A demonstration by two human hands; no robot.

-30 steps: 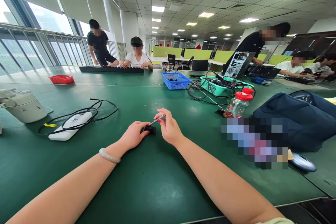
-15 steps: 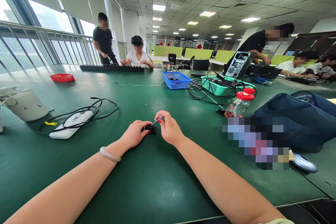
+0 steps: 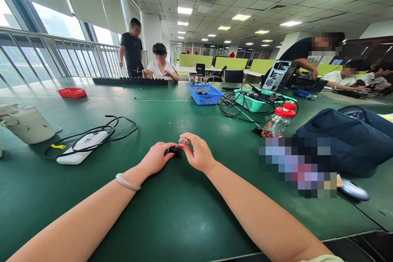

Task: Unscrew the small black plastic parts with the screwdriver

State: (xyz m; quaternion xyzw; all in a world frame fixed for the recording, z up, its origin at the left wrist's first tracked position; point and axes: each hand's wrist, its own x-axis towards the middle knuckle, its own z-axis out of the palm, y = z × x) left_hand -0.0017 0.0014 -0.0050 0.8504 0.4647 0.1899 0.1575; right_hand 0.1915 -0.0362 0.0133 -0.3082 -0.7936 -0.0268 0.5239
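A small black block-like part [image 3: 176, 152] lies on the green table [image 3: 184, 204] in front of me. My left hand [image 3: 157, 157] is closed on its left side, thumb and fingers holding it against the tabletop. In a pinch, my right hand [image 3: 199, 152] grips a small screwdriver [image 3: 186, 141] with a clear, purplish handle. The tool slants down to the left toward the top of the black part. Its tip is too small to make out, and the right fingers cover part of the handle.
To the left are a white power bank [image 3: 82, 147] with a black cable and a beige bottle [image 3: 32, 125]. A red tray [image 3: 72, 93], blue basket [image 3: 205, 95] and green basket [image 3: 254, 104] sit farther off. A red-lidded jar [image 3: 279, 123] and dark bag [image 3: 344, 143] are right.
My right hand has turned slightly, and the screwdriver lies at a flatter angle, its handle end farther right. The left hand keeps its hold. A standing person at the back has shifted right.
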